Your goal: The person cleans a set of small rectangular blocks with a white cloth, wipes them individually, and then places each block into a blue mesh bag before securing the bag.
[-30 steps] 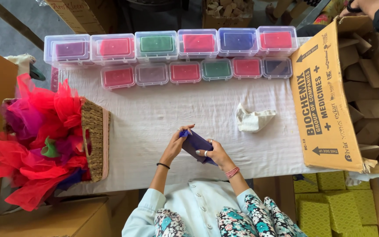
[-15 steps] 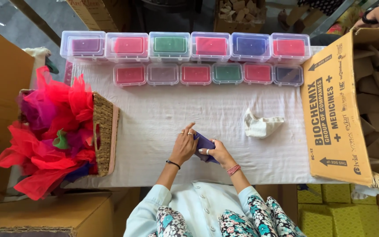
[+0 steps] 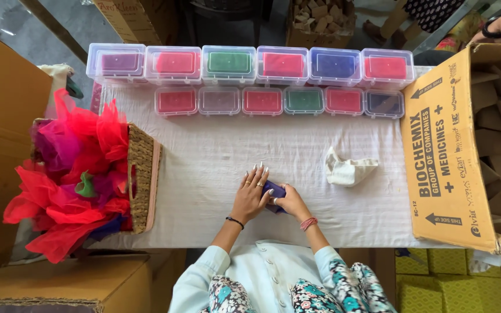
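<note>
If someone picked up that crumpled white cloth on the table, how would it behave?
The white cloth would probably go floppy and droop, since it lies bunched in soft folds. It looks light for its size. Pushed, it would likely drag and bunch against the table covering rather than slide or roll.

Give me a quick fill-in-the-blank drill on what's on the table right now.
1. Both hands press a small ____ coloured cloth piece flat on the white tablecloth.
2. The left hand lies ____ with fingers spread.
3. The crumpled white cloth lies to the ____ of the right hand.
4. The wicker basket holds ____ netting.

Missing: purple; flat; right; red and pink
</note>
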